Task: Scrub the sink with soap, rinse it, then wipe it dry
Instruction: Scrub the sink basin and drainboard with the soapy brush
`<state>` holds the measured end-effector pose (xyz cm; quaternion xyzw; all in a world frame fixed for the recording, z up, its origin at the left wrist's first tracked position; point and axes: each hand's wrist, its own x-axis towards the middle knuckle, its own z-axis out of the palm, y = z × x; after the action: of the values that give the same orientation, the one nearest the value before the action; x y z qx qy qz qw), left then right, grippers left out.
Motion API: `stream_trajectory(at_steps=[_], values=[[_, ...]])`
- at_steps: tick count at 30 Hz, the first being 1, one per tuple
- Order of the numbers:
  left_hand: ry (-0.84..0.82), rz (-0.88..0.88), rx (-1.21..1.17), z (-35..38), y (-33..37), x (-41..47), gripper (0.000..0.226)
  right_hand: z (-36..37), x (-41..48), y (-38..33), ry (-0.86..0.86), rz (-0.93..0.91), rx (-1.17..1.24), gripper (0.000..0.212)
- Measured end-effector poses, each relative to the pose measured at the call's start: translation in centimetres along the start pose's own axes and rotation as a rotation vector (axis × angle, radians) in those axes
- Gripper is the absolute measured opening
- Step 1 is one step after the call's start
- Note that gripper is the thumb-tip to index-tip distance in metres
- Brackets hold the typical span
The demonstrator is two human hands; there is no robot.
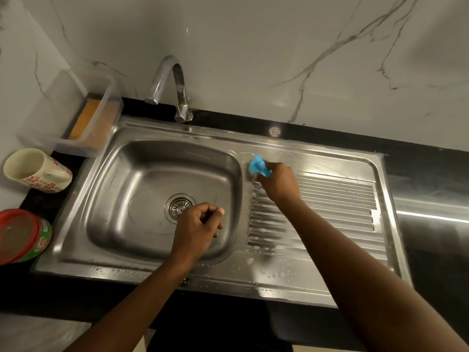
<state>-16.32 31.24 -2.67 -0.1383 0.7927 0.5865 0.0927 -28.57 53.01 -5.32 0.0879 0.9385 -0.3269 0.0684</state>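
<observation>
- In the head view I see the steel sink [223, 141] set in the black worktop [421, 161]. Its basin is on the left and its ribbed draining board [335, 199] on the right.
- The right hand [278, 182] grips a blue scrubber [258, 166] with the fingers curled round it. It holds the scrubber against the far left corner of the draining board, just beside the basin.
- The left hand [200, 224] hovers over the basin near the drain [179, 207]. Its fingers are curled in and I see nothing in them.
- Soap foam [250, 260] lies on the front rim of the sink.
- A mug [35, 171] and a red-lidded tub [20, 235] stand at the left edge of the worktop. The tap [177, 85] is behind the basin.
</observation>
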Motion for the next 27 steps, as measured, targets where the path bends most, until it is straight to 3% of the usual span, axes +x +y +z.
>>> stream_trajectory(at_steps=[4, 10, 15, 19, 23, 27], values=[[-0.006, -0.002, -0.01, 0.5, 0.1, 0.3, 0.024, -0.8, -2.5, 2.8, -0.059, -0.045, -0.074, 0.043], [-0.017, -0.012, 0.004, 1.4, 0.2, 0.5, 0.024, -6.9, -1.8, 9.3, 0.076, 0.145, -0.117, 0.046], [-0.035, -0.003, 0.014, 2.1, 0.4, 0.4, 0.024, -6.6, 0.2, 7.6, 0.135, 0.199, -0.001, 0.044], [-0.063, 0.015, 0.024, 2.9, 0.5, 0.4, 0.026, -4.6, -0.6, 6.1, 0.057, 0.129, 0.056, 0.052], [-0.084, 0.02, 0.019, 4.0, 0.7, 0.5, 0.027, -4.3, -4.3, 7.5, -0.01, 0.068, -0.058, 0.055], [-0.099, 0.021, 0.017, 4.8, 0.8, 0.2, 0.026, -7.4, -4.5, 11.5, 0.032, 0.127, -0.153, 0.054]])
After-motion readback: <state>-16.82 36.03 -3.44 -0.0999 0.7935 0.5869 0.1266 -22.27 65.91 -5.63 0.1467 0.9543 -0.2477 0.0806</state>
